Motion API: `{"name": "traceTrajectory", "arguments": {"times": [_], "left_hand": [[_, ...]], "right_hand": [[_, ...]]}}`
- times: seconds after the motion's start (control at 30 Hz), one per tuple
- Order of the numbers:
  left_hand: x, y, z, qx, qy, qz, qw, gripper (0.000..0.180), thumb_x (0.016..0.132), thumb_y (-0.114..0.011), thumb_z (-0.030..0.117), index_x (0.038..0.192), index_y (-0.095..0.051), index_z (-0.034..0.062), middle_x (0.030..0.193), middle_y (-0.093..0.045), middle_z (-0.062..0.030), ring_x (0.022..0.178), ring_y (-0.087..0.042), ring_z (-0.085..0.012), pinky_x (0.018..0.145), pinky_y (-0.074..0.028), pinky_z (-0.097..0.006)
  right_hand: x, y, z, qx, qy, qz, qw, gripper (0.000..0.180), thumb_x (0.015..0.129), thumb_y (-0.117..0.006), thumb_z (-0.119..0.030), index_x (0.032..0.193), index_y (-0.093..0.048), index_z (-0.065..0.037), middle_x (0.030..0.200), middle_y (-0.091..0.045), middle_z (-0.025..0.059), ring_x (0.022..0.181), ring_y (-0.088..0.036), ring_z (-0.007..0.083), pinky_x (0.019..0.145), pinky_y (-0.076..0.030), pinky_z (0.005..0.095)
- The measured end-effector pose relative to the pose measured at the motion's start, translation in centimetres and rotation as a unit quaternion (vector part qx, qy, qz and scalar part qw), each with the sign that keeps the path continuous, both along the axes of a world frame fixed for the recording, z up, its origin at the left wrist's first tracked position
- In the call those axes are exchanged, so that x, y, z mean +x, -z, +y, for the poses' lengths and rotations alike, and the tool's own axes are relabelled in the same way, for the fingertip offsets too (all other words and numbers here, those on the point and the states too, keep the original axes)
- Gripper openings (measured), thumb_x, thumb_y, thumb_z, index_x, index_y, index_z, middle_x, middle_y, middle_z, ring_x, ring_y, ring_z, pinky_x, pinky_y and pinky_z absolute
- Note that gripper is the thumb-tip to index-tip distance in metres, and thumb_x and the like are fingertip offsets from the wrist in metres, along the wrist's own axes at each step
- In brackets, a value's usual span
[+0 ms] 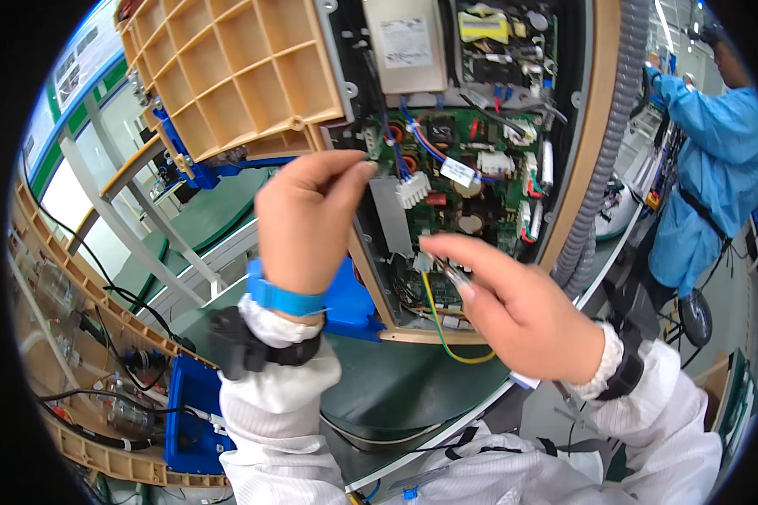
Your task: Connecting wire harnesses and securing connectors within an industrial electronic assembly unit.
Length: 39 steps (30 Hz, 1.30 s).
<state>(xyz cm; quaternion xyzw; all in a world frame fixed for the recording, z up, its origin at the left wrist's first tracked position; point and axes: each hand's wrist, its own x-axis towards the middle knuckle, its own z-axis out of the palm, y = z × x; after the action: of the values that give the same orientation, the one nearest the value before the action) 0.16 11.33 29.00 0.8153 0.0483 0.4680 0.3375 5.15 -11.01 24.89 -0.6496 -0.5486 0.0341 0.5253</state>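
Evidently, both hands are held over an open casing (pixel 562 231), whose near end reaches over the green bench (pixel 396 391), above its near curved edge. The fingertips of the left hand (pixel 307 223) are drawn close together over the left edge of the casing, beside the green circuit board (pixel 493 219); whether anything is pinched there cannot be told. A small metal piece (pixel 455 274) is gripped narrowly between the thumb and fingers of the right hand (pixel 526 320), above the near part of the casing; its exact kind is blurred. Just beside these fingertips, a yellow-green wire (pixel 437 324) is seen, looped out past the casing's near edge. Between the hands, a white plug (pixel 413 191) with dark wires is placed over the board, and a white label (pixel 457 172) is wrapped on a wire bundle to its right. A silver box (pixel 404 38) is set toward the casing's far end. To the left of the casing, a ribbed tan cover (pixel 244 63) is seen; along its right edge, a grey ribbed hose (pixel 619 126) is run. A blue band (pixel 282 295) is worn on the left wrist. At the far right, a blue gown (pixel 703 160) is worn by another person.
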Motion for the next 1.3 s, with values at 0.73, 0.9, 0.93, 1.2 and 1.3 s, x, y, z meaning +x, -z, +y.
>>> {"name": "traceTrajectory", "arguments": {"times": [0.73, 0.9, 0.93, 1.2, 1.3], "left_hand": [[-2.1, -4.1, 1.1, -0.108, 0.141, 0.126, 0.976, 0.017, 0.088, -0.067, 0.005, 0.101, -0.069, -0.0058, 0.082, -0.069, -0.0074, 0.073, -0.065, -0.0106, 0.065, -0.055, -0.024], [-2.0, -3.8, 1.4, -0.068, 0.15, 0.117, 0.979, 0.018, 0.087, -0.069, 0.005, 0.102, -0.069, -0.0056, 0.082, -0.07, -0.0078, 0.074, -0.065, -0.0107, 0.067, -0.054, -0.024], [-2.0, -3.6, 1.4, -0.066, 0.149, 0.113, 0.98, 0.018, 0.087, -0.069, 0.005, 0.102, -0.069, -0.0057, 0.082, -0.07, -0.008, 0.074, -0.065, -0.0108, 0.067, -0.054, -0.025], [-1.6, 0.8, 1.8, -0.432, 0.356, 0.01, 0.829, 0.018, 0.09, -0.067, 0.006, 0.108, -0.064, 0.0015, 0.1, -0.07, -0.0138, 0.083, -0.067, -0.0186, 0.073, -0.055, -0.03], [-1.3, 1.9, 0.9, -0.471, 0.363, -0.005, 0.804, 0.012, 0.094, -0.062, 0.012, 0.105, -0.062, 0.0079, 0.103, -0.069, -0.0119, 0.082, -0.065, -0.0161, 0.075, -0.056, -0.032]], "right_hand": [[1.7, -4.6, 6.7, -0.059, -0.057, 0.181, 0.98, 0.037, 0.094, -0.045, -0.006, 0.129, -0.054, 0.001, 0.094, -0.063, 0.0118, 0.077, -0.057, 0.0158, 0.068, -0.046, 0.0288], [1.8, -4.4, 6.6, -0.08, -0.037, 0.163, 0.983, 0.038, 0.098, -0.045, -0.01, 0.135, -0.042, -0.004, 0.075, -0.058, 0.0007, 0.052, -0.043, 0.0039, 0.046, -0.036, 0.0211], [1.8, -4.3, 6.6, -0.088, -0.035, 0.164, 0.982, 0.037, 0.098, -0.045, -0.01, 0.134, -0.04, -0.004, 0.075, -0.059, 0.0013, 0.052, -0.043, 0.004, 0.046, -0.036, 0.0212], [2.5, -3.6, 6.5, -0.063, -0.003, 0.045, 0.997, 0.018, 0.098, -0.048, -0.01, 0.112, -0.043, -0.001, 0.079, -0.06, 0.0045, 0.074, -0.056, 0.0113, 0.071, -0.047, 0.028], [2.5, -3.5, 6.5, -0.052, 0.001, 0.043, 0.998, 0.015, 0.098, -0.049, -0.01, 0.109, -0.044, -0.001, 0.08, -0.06, 0.0049, 0.074, -0.056, 0.0114, 0.071, -0.047, 0.0286]]}}
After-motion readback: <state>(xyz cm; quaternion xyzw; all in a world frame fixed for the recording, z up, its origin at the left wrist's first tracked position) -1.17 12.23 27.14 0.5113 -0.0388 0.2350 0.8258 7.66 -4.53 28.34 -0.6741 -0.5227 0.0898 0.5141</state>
